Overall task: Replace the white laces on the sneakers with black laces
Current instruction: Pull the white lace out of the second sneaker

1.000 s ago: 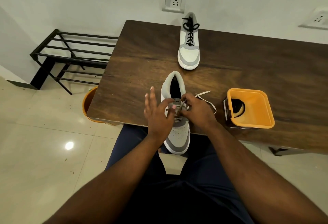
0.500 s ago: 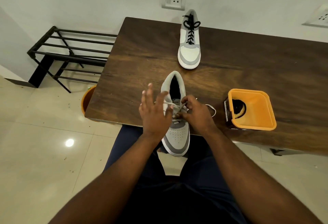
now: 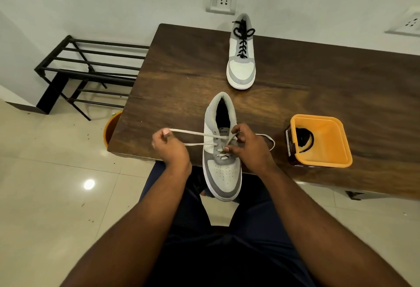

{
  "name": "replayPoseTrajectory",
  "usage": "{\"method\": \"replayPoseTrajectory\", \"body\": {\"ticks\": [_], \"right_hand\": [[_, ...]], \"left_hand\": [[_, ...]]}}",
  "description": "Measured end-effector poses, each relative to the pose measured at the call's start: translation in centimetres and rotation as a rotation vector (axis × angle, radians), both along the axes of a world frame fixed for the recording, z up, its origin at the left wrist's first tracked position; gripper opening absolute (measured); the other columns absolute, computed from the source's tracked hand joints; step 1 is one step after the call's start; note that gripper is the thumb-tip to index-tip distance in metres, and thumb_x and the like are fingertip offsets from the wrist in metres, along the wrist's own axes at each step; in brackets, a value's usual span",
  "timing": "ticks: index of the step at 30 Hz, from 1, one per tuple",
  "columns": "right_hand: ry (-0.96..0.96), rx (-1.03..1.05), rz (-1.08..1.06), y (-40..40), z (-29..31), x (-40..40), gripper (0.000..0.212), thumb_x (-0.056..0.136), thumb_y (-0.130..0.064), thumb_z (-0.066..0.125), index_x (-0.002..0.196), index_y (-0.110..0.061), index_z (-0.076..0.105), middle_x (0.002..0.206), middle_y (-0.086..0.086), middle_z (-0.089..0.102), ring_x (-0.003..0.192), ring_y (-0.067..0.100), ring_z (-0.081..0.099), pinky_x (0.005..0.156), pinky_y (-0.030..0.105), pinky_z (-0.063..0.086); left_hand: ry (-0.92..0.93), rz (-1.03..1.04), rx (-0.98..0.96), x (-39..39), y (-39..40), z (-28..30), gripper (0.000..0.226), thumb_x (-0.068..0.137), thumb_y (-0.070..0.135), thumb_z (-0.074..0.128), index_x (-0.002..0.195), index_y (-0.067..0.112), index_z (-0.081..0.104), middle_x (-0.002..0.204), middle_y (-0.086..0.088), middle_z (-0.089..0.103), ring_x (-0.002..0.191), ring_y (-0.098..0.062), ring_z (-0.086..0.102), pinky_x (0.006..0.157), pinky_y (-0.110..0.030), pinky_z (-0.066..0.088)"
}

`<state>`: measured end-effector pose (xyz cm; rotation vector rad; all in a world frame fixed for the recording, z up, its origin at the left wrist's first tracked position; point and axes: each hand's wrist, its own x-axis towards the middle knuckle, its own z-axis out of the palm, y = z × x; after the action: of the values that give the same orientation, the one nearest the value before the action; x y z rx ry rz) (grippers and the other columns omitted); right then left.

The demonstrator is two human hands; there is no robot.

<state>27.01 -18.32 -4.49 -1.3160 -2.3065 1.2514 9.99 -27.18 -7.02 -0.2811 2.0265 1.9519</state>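
Left hand (image 3: 171, 150) pinches flat white lace (image 3: 193, 132) off grey-white sneaker (image 3: 221, 150)

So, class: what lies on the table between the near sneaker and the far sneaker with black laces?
Head view: only bare wooden table separates the near sneaker from the far sneaker.

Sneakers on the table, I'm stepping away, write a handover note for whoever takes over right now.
Left hand pinches the white lace, drawn out leftward. Right hand grips the lace at the near sneaker, which overhangs the table edge.
Done: far sneaker has black laces.
Left: finish unlacing the near sneaker, then relace it. Something black lies in the orange tub, perhaps the lace.
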Motion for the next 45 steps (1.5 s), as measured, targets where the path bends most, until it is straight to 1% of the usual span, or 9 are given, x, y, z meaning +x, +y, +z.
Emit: {"method": "replayPoseTrajectory", "body": {"ticks": [5,8,13,16,20,28,37,42,45], "right_hand": [[0.009,-0.011,-0.012,-0.2,0.2,0.1,0.042,0.077,-0.034,0.078,0.106,-0.033,0.048,0.108,0.002,0.069,0.097,0.019,0.066,0.085,0.046,0.054],[-0.006,-0.025,-0.014,-0.2,0.2,-0.2,0.042,0.078,-0.035,0.077,0.108,-0.034,0.048,0.115,0.002,0.067,0.105,0.021,0.064,0.089,0.046,0.053],[-0.091,0.156,0.083,-0.9,0.1,-0.3,0.052,0.088,-0.030,0.066,0.135,-0.038,0.046,0.121,-0.001,0.065,0.109,0.021,0.061,0.089,0.041,0.051],[-0.143,0.330,0.163,-1.6,-0.6,-0.7,0.043,0.094,-0.024,0.055,0.136,-0.030,0.051,0.140,0.002,0.051,0.118,0.025,0.057,0.090,0.043,0.051],[-0.285,0.394,0.107,-2.4,-0.1,-1.6,0.026,0.095,-0.026,0.054,0.118,-0.027,0.066,0.160,0.005,0.020,0.124,0.031,0.047,0.096,0.046,0.048],[-0.345,0.321,0.097,-2.0,0.7,-2.8,0.024,0.095,-0.023,0.050,0.113,-0.023,0.066,0.154,0.003,0.028,0.124,0.031,0.043,0.097,0.045,0.046],[0.262,-0.315,-0.104,-1.9,-0.4,1.5,0.005,0.090,-0.012,0.064,0.086,-0.013,0.064,0.161,-0.009,0.012,0.133,0.000,0.031,0.097,0.024,0.035],[0.043,0.079,-0.112,-2.3,0.2,0.0,0.027,0.078,-0.034,0.078,0.093,-0.022,0.058,0.155,-0.004,0.031,0.136,0.014,0.036,0.103,0.037,0.035],[-0.110,0.280,-0.074,-2.4,0.4,-1.2,0.014,0.086,-0.032,0.069,0.091,-0.022,0.060,0.146,-0.003,0.042,0.131,0.024,0.040,0.102,0.044,0.034]], "left_hand": [[-0.091,0.129,0.051,-2.6,-0.9,-0.2,0.007,0.100,0.009,0.044,0.104,0.014,0.047,0.096,-0.002,0.054,0.088,-0.017,0.051,0.069,-0.014,0.042],[0.019,0.001,-0.044,-1.7,-1.4,0.3,0.030,0.096,0.006,0.053,0.124,0.012,0.045,0.126,-0.007,0.047,0.108,-0.018,0.052,0.085,-0.021,0.046],[0.811,-0.738,-0.283,0.7,-1.6,0.8,0.044,0.086,0.003,0.059,0.124,0.026,0.060,0.139,-0.004,0.049,0.132,-0.025,0.044,0.106,-0.051,0.038],[0.788,-1.189,-0.530,1.9,-1.2,2.2,0.062,0.091,0.021,0.063,0.143,0.044,0.040,0.156,0.001,0.032,0.144,-0.022,0.029,0.113,-0.055,0.019],[0.609,-1.438,-0.602,1.2,-1.6,2.2,0.098,0.080,0.045,0.073,0.147,0.059,0.002,0.164,0.005,0.010,0.147,-0.013,0.022,0.113,-0.064,0.009],[0.661,-1.466,-0.735,3.1,-1.9,1.4,0.119,0.074,0.050,0.078,0.129,0.071,-0.026,0.165,-0.004,-0.003,0.148,-0.015,0.024,0.113,-0.065,-0.004],[0.730,-1.437,-0.842,2.1,-1.5,2.6,0.117,0.069,0.061,0.076,0.135,0.067,-0.021,0.165,0.004,0.000,0.151,-0.028,-0.002,0.106,-0.074,-0.009],[0.731,-1.433,-0.850,2.3,-1.2,2.2,0.116,0.070,0.059,0.076,0.136,0.067,-0.020,0.165,0.003,0.002,0.151,-0.029,-0.001,0.107,-0.075,-0.008],[0.750,-1.423,-0.869,2.2,-1.3,2.4,0.115,0.071,0.061,0.074,0.136,0.066,-0.020,0.165,0.004,0.003,0.151,-0.029,-0.001,0.106,-0.074,-0.007]]}}
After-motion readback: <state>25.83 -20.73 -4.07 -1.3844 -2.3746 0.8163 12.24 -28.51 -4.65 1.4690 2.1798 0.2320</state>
